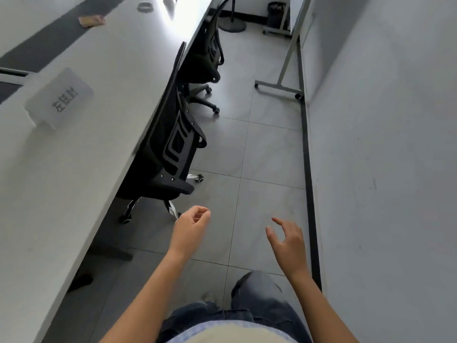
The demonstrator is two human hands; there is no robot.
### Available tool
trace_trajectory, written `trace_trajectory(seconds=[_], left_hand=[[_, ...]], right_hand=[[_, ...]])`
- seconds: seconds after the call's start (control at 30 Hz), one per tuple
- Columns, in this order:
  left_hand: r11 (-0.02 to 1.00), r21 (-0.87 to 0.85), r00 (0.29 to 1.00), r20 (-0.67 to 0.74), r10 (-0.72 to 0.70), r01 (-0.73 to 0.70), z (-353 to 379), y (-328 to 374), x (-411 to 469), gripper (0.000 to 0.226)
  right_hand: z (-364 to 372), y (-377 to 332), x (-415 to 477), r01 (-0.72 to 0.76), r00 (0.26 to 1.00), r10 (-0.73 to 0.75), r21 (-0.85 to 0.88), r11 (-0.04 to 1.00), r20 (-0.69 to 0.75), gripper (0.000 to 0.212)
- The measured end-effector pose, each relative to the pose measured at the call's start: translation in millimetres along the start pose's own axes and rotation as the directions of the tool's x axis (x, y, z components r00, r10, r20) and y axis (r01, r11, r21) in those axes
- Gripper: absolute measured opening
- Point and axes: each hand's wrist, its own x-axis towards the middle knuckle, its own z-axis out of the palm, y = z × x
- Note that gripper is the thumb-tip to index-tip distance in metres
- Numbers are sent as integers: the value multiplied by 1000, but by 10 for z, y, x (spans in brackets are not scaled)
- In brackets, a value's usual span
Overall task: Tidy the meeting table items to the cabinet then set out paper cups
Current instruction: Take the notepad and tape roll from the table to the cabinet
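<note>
Long white table (pixel 74 169) on the left carried one name card (pixel 59 97), one brown packet (pixel 91 21) and one dark ring (pixel 145 7). Two black chairs, near chair (pixel 168 154) and far chair (pixel 205 58), were tucked against its edge. Left hand (pixel 190 226) loosely curled, empty; right hand (pixel 286 241) fingers spread, empty. Both over floor, card well up-left of them. One wheeled stand (pixel 284 70) by the wall.
</note>
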Motion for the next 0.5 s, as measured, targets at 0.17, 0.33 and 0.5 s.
trace_trajectory(seconds=[0.17, 0.33, 0.5], left_hand=[[992, 59, 988, 99, -119, 113, 707, 218, 880, 23], [981, -60, 976, -110, -188, 182, 1176, 812, 1888, 20], [985, -83, 970, -182, -162, 149, 1573, 1483, 2591, 9]], right_hand=[[-205, 392, 1126, -56, 991, 57, -11, 998, 123, 36], [-873, 381, 2780, 37, 999, -37, 6, 999, 36, 37], [-1057, 219, 3951, 112, 988, -113, 17, 994, 106, 37]])
